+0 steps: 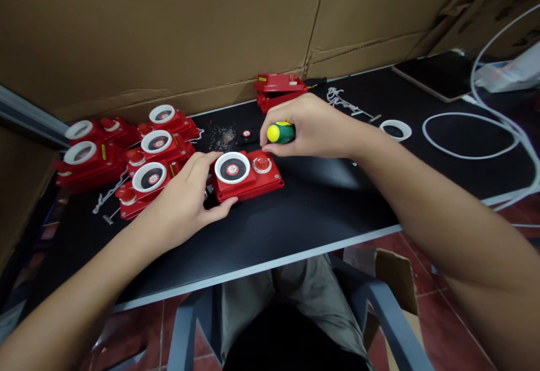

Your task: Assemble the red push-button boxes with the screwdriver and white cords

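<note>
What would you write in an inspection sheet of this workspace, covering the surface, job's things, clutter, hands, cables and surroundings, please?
Surface: black table with a pale edge; small debris scattered behind the hands.
Job's things: red unit with white-rimmed disc and red dome facing up; green-and-yellow handle, its working end hidden.
Clutter: more red units grouped at left; another red housing at the back; loose white ring at right.
Left hand: grips the red unit's left end.
Right hand: closed around the handle.
Cables: white cable, looped at right.
Surroundings: cardboard behind; grey chair; red tiled floor.
</note>
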### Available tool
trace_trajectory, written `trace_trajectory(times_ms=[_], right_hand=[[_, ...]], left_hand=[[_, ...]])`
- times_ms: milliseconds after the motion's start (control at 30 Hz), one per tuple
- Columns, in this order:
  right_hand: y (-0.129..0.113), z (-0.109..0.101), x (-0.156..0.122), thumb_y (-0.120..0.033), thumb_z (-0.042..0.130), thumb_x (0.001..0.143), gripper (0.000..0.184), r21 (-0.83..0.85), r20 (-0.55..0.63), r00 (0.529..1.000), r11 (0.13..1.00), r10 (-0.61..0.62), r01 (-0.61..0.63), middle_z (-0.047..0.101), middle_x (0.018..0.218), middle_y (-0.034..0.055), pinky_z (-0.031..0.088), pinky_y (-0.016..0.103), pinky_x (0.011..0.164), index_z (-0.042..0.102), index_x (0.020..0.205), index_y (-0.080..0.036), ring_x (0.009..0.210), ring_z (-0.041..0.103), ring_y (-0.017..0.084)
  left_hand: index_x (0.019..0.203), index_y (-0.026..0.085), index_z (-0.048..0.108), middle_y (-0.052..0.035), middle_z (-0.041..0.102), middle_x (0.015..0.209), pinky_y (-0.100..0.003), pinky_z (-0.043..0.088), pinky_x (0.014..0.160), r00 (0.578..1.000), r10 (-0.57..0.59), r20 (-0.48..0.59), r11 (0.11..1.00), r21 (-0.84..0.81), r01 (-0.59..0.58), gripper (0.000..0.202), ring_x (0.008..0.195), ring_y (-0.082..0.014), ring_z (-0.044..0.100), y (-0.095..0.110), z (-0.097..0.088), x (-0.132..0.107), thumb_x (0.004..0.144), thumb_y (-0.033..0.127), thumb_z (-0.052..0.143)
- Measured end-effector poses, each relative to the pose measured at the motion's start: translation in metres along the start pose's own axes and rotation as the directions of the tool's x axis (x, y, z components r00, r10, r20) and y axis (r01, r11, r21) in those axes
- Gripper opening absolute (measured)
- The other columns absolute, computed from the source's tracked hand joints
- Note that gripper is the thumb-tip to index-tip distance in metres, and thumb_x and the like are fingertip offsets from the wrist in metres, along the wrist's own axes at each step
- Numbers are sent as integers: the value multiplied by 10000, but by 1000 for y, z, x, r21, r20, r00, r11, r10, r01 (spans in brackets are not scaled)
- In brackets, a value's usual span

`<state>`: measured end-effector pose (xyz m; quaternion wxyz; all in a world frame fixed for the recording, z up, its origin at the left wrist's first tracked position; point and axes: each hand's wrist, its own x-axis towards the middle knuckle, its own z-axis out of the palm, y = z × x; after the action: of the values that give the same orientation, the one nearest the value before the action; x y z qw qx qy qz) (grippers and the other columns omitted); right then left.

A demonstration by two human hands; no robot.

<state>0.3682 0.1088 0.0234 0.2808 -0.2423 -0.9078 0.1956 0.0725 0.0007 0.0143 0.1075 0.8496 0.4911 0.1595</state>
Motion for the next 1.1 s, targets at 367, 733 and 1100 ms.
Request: trace_trajectory(times_ms=[367,733,1100], right_hand=[[1,1,0,-216,729,899,30,-29,55,999,1000,1,1,815,934,27,526,347,799,735,874,-232,853,734,214],[-2,-3,-1,-232,735,934,97,-52,144,989,999,22,-14,731,862,19,407,303,740,710,858,-177,788,617,157],[-14,-10,-2,-348,749,954,227,93,269,962,993,48,-75,610,714,-60,398,312,730,735,815,-169,658,483,99]], left_hand=[[1606,68,487,-214,673,1446,-522,646,1074,999,34,-10,997,71,-33,763,1264,-375,718,5,3,-1,1002,490,685],[1668,144,450,-212,587,1588,-638,567,1256,991,96,-96,991,106,-86,720,1466,-438,636,-4,7,-2,1040,414,678],[1677,223,487,-186,511,1482,-575,716,1073,956,22,-292,998,61,-5,694,1265,-342,724,-16,20,-4,1022,281,709]])
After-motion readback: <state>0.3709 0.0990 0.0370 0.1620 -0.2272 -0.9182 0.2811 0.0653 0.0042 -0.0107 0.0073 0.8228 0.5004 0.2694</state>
